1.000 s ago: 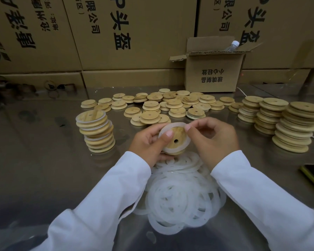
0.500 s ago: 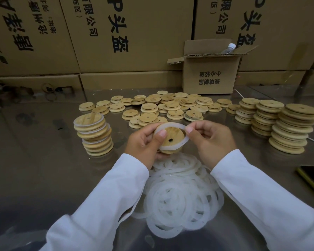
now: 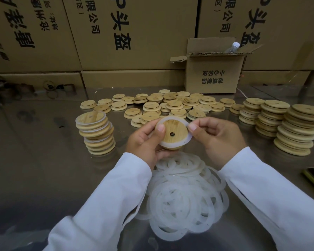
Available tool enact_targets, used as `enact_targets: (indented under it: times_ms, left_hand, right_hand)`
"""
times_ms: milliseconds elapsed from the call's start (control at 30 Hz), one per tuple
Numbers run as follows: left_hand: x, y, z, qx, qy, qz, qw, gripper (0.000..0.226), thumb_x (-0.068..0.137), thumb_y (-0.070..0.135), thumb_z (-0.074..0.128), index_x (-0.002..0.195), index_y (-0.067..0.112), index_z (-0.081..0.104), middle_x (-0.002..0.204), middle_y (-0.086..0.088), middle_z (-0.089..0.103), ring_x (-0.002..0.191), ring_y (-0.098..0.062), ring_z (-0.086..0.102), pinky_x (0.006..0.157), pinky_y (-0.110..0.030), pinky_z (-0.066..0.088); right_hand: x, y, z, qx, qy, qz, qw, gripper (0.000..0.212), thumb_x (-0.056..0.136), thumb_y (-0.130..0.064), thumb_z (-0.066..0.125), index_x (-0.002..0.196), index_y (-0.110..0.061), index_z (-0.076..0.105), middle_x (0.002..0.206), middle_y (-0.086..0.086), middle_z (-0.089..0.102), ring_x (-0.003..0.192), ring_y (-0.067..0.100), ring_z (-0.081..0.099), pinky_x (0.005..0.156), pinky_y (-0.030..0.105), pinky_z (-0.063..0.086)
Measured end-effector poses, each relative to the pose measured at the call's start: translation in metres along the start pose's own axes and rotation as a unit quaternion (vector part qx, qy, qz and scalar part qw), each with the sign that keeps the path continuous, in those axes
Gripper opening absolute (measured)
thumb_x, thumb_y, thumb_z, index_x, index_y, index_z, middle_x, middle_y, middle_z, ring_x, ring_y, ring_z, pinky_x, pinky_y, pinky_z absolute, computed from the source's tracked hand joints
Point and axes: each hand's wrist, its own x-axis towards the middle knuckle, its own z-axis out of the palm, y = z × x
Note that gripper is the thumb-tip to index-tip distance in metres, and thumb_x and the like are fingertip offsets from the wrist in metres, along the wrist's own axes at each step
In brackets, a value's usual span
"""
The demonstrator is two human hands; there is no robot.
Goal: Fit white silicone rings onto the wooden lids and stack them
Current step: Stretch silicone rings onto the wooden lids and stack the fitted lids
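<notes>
— Step in hand, from the head camera?
— Fitting, I judge. The left hand (image 3: 143, 140) grips a wooden lid (image 3: 174, 128) from below, held above the surface, with its thumb pressed on the white silicone ring (image 3: 163, 122) at the lid's left edge. The right hand (image 3: 219, 136) pinches the ring at the right edge between thumb and forefinger, where the band stands off the wood.
— Next move?
— Probably working that loose side down round the rim until it sits even, then setting the lid on the ringed stack (image 3: 98, 134) to the left. The ring looks stretchy, so it may spring off one side while the other is pressed.
— Supplies?
— A pile of rings (image 3: 185, 196) lies just below the hands. Loose bare lids (image 3: 170, 105) are scattered beyond, and taller bare stacks (image 3: 297, 131) stand at the right.
— And the room?
— A shiny metal surface (image 3: 43, 160), a wall of printed cartons (image 3: 134, 33) behind it, and a small open box (image 3: 212, 77) with a bottle (image 3: 233, 47) poking out.
</notes>
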Motion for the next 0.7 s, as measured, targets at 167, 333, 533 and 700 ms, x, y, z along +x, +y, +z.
enact_targets:
  times_ms: [167,333,533,700]
  left_hand:
    - [0.002,-0.001,0.001,-0.008,0.003,0.004,1.0,0.032,0.074,0.028,0.056,0.103,0.016,0.066,0.093,-0.006,0.073,0.089,-0.026,0.069,0.062,-0.033,0.057]
    - [0.003,-0.003,0.0,-0.008,-0.012,0.015,1.0,0.033,0.076,0.029,0.056,0.106,0.015,0.064,0.096,-0.006,0.072,0.092,-0.027,0.069,0.065,-0.033,0.056]
    - [0.001,-0.003,-0.001,0.052,-0.052,0.05,0.996,0.027,0.08,0.025,0.059,0.105,0.015,0.064,0.093,-0.002,0.072,0.091,-0.022,0.069,0.069,-0.031,0.056]
    - [0.0,-0.002,-0.002,0.092,-0.046,0.066,0.992,0.03,0.078,0.027,0.058,0.106,0.016,0.064,0.093,-0.004,0.072,0.091,-0.023,0.068,0.068,-0.033,0.057]
  right_hand:
    - [0.001,0.0,0.0,-0.002,-0.004,0.013,1.0,0.014,0.083,-0.013,0.064,0.071,-0.02,0.067,0.071,-0.002,0.067,0.061,0.0,0.058,0.063,0.01,0.048]
    - [-0.001,0.0,0.002,0.016,0.009,0.016,1.0,0.012,0.083,-0.012,0.064,0.074,-0.019,0.067,0.071,-0.001,0.066,0.059,-0.002,0.057,0.06,0.007,0.047]
    - [-0.006,0.001,-0.005,0.017,0.02,0.006,1.0,0.016,0.083,-0.008,0.063,0.072,-0.02,0.066,0.07,-0.005,0.065,0.059,-0.007,0.057,0.059,0.003,0.043]
    - [-0.009,-0.001,-0.001,-0.02,0.05,-0.049,0.997,0.022,0.083,-0.007,0.063,0.069,-0.024,0.062,0.071,-0.011,0.062,0.064,-0.009,0.054,0.063,0.002,0.042]
